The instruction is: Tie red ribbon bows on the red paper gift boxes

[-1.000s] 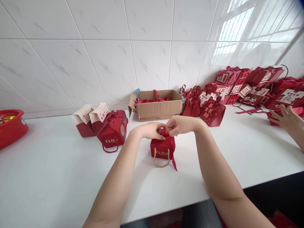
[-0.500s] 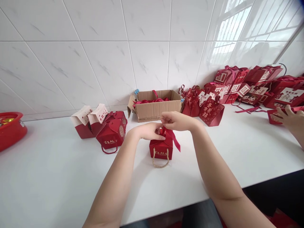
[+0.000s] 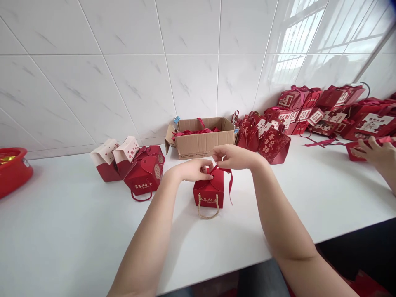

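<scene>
A small red gift box point(image 3: 208, 194) with gold lettering stands upright on the white table point(image 3: 77, 239), its beige rope handle point(image 3: 208, 217) hanging down the front. Over the box's top, my left hand point(image 3: 196, 170) is closed on a red ribbon, its thumb close to the lid. My right hand point(image 3: 230, 157) pinches the same red ribbon point(image 3: 230, 185) just to the right, and a loose tail drops beside the box. Part of the ribbon is hidden behind my fingers.
Behind stands a cardboard box point(image 3: 206, 145) of red ribbons. Red gift boxes point(image 3: 144, 175) and white-topped boxes point(image 3: 107, 161) sit left, near a red basin point(image 3: 14, 171). More gift boxes point(image 3: 275, 144) are piled right, where another person's hand point(image 3: 375, 152) touches a red box.
My right hand has drawn slightly away from my left, and the ribbon between them shows more plainly. The loose tail has swung and now hangs more upright. The view has shifted slightly.
</scene>
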The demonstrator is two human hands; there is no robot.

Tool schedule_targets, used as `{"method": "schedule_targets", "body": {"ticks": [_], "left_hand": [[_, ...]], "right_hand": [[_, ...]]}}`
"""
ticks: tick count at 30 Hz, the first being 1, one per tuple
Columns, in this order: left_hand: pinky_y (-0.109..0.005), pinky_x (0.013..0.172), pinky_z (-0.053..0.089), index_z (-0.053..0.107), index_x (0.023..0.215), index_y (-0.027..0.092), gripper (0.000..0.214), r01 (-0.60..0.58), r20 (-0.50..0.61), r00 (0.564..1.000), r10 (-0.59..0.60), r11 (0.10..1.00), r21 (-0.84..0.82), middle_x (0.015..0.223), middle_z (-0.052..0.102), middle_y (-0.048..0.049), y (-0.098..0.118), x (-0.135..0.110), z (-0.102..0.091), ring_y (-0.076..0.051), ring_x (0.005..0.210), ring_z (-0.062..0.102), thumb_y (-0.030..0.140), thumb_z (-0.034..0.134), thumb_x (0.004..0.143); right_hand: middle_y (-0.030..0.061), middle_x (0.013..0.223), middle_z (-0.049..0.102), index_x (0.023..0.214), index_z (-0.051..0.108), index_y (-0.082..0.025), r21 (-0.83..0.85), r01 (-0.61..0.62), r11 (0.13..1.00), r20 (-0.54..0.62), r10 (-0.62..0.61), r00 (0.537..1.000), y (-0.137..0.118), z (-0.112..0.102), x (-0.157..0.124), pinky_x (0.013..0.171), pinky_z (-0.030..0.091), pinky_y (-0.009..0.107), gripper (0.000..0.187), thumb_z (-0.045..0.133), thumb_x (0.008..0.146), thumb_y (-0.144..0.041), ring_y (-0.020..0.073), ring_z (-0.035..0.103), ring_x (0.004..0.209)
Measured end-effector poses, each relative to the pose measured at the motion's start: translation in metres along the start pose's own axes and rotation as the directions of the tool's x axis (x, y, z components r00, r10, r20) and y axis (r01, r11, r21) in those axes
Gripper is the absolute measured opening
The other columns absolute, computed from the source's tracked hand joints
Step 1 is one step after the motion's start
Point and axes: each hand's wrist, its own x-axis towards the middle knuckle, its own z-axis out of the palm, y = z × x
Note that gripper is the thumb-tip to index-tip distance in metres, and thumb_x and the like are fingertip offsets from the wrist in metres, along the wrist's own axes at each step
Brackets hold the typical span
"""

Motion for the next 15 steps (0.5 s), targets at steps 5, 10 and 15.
{"method": "schedule_targets", "body": {"ticks": [5,10,15], "left_hand": [[-0.026,0.055,0.038,0.052,0.088,0.024,0.021,0.002,-0.004,1.0,-0.002,1.0,-0.008,0.09,0.061,-0.0001,-0.002,0.004,0.002,-0.015,0.07,0.054,0.043,0.057,0.079],[-0.026,0.059,0.041,0.052,0.088,0.023,0.023,0.003,-0.014,1.0,-0.004,1.0,-0.017,0.095,0.063,-0.0014,-0.006,0.007,0.004,-0.017,0.078,0.057,0.041,0.06,0.076],[-0.027,0.062,0.043,0.052,0.09,0.023,0.025,0.03,-0.003,1.0,-0.03,1.0,-0.008,0.099,0.065,-0.0019,-0.007,0.009,0.005,-0.018,0.083,0.06,0.04,0.06,0.075]], "right_hand": [[-0.0037,0.069,0.048,0.073,0.044,-0.02,0.014,-0.088,0.996,0.107,0.086,0.991,0.006,-0.007,-0.007,0.049,0.031,0.022,0.013,0.052,0.065,-0.013,0.0087,0.042,0.056],[-0.005,0.063,0.041,0.069,0.042,-0.019,0.018,-0.085,0.996,0.198,0.08,0.977,0.006,-0.009,-0.011,0.049,0.027,0.022,0.014,0.054,0.065,-0.011,0.0079,0.035,0.054],[-0.0027,0.067,0.053,0.07,0.049,-0.019,-0.01,-0.152,0.988,0.287,0.148,0.946,0.01,-0.014,-0.015,0.053,0.032,0.022,0.011,0.058,0.067,-0.014,0.0098,0.045,0.058]]}}
